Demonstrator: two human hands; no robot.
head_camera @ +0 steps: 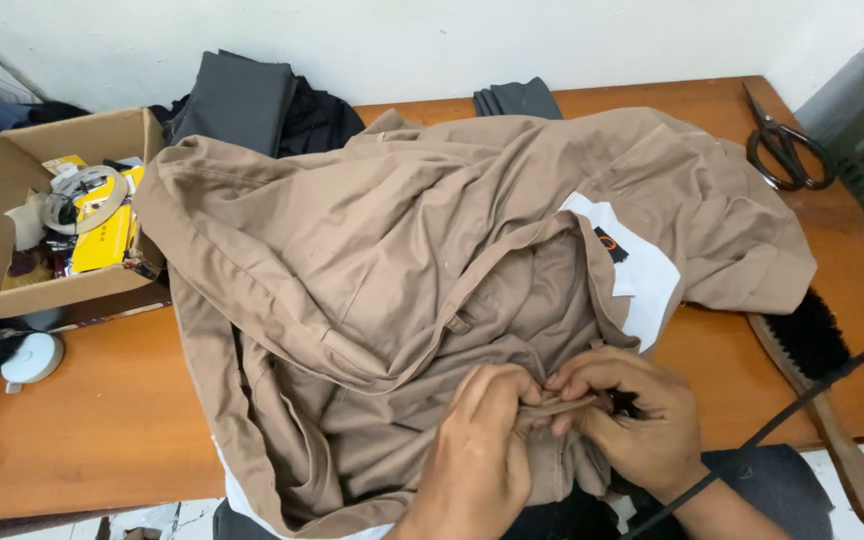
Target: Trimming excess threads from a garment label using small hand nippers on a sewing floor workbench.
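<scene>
At 6 o'clock of desk (82,420), tan work garment (432,260) lies bunched, spreading toward 12. Left hand (477,450) and right hand (632,420) both closed in pinch on narrow tan strip (567,404) at garment edge, fingertips meeting. Best kept taut between both pinches, grips close together, cloth flat beneath. Strip's nature unclear: loop or tab, mostly under fingers. Dark bit by right fingers unidentifiable. White patch (642,270) half folded. Brush (822,380) at 4 o'clock cut off; scissors (787,150) at 2; cardboard box (12,200) contents at 9 jumbled.
</scene>
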